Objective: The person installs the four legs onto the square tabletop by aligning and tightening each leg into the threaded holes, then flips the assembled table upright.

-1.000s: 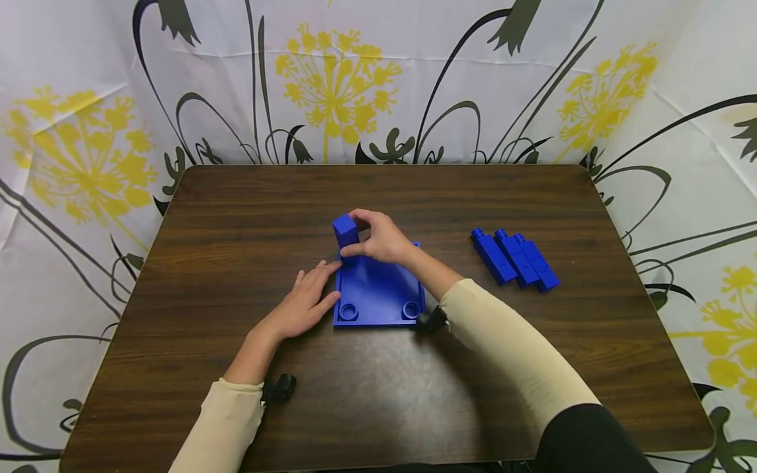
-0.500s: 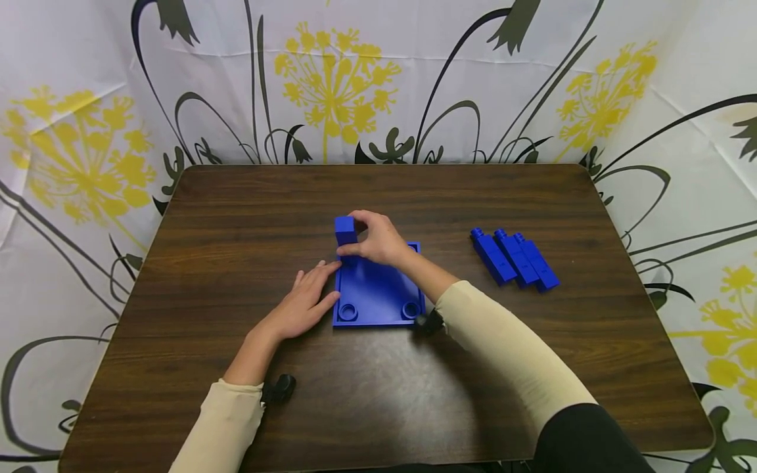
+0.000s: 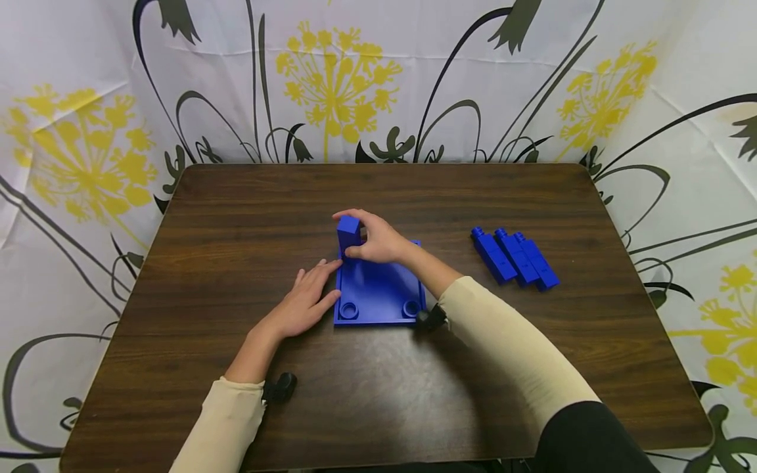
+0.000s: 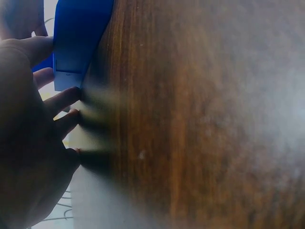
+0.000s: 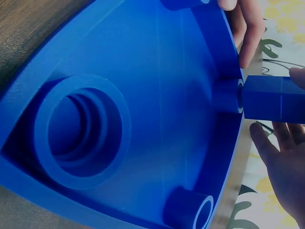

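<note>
A square blue leg stands upright at the far left corner of a shallow blue panel, with its end at a round socket in the right wrist view. Thumb and fingers of my right hand reach round the leg near its top. My left hand lies with fingers spread along the panel's left edge, thumb and index fingertip against it. In the left wrist view, the panel's side wall is beside these fingers. A ring-shaped socket looms large in the right wrist view.
Three similar legs with knobbed ends lie side by side to the right: a left one, a middle one and a right one. The brown wooden table backs onto a flower-print cloth.
The leg has turned about its upright axis; its faces show at changing angles. My right hand's fingers now reach further left behind it. The left hand and panel have stayed put.
</note>
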A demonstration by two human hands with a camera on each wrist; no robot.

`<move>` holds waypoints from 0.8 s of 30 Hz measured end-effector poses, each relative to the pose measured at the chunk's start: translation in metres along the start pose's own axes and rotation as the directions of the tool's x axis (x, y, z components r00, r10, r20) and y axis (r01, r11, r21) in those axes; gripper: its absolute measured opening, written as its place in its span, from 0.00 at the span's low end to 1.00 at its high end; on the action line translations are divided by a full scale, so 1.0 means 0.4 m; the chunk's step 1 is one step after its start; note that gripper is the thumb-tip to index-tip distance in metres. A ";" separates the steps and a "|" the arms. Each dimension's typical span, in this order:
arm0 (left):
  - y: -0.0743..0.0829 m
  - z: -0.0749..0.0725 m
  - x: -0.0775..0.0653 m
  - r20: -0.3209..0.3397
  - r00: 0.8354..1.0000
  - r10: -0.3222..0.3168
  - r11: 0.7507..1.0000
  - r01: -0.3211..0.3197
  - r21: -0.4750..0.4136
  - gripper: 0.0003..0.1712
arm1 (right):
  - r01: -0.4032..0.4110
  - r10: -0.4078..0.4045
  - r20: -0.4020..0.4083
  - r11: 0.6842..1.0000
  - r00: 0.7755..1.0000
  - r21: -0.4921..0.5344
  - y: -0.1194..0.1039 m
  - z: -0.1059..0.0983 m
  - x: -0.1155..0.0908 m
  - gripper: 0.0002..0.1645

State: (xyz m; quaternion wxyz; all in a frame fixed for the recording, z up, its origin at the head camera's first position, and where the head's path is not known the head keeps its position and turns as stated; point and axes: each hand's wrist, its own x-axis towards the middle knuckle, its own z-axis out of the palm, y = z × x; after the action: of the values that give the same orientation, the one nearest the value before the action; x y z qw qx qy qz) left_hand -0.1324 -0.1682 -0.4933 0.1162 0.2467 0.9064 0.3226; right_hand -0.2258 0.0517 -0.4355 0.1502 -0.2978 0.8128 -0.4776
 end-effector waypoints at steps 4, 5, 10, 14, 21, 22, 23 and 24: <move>0.004 -0.001 0.001 0.005 1.000 -0.004 1.000 0.004 -0.006 0.34 | 0.011 -0.017 0.059 0.996 0.998 0.093 -0.001 -0.007 0.002 0.41; 0.005 -0.002 0.001 0.006 1.000 -0.005 1.000 0.005 -0.007 0.34 | 0.012 -0.020 0.068 0.994 0.997 0.109 -0.001 -0.008 0.003 0.41; 0.008 -0.003 0.000 0.007 1.000 -0.004 1.000 0.004 -0.006 0.34 | 0.030 -0.042 0.088 0.991 0.995 0.131 0.002 -0.012 0.003 0.41; 0.006 0.001 0.003 0.008 1.000 -0.003 1.000 0.003 -0.007 0.34 | 0.016 -0.025 0.071 0.993 0.997 0.121 0.007 -0.014 0.001 0.38; 0.003 0.003 0.005 0.007 1.000 -0.002 1.000 0.002 -0.010 0.34 | 0.010 -0.014 0.038 0.994 0.999 0.113 0.008 -0.013 0.001 0.34; 0.003 0.003 0.005 0.005 1.000 -0.001 1.000 0.001 -0.010 0.34 | 0.012 -0.015 0.031 0.995 0.999 0.099 0.008 -0.013 0.001 0.33; 0.003 0.002 0.005 0.004 1.000 0.000 1.000 0.000 -0.010 0.34 | 0.012 -0.014 0.024 0.996 1.000 0.084 0.008 -0.013 0.000 0.32; 0.004 0.002 0.005 0.002 1.000 0.000 1.000 0.000 -0.010 0.34 | 0.012 -0.014 0.018 0.997 1.000 0.074 0.008 -0.013 0.000 0.32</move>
State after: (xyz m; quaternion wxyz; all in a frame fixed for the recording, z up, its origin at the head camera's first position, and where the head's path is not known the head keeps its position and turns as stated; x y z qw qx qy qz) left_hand -0.1334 -0.1657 -0.4930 0.1186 0.2465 0.9047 0.3267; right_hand -0.2297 0.0565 -0.4358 0.1657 -0.3018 0.7912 -0.5054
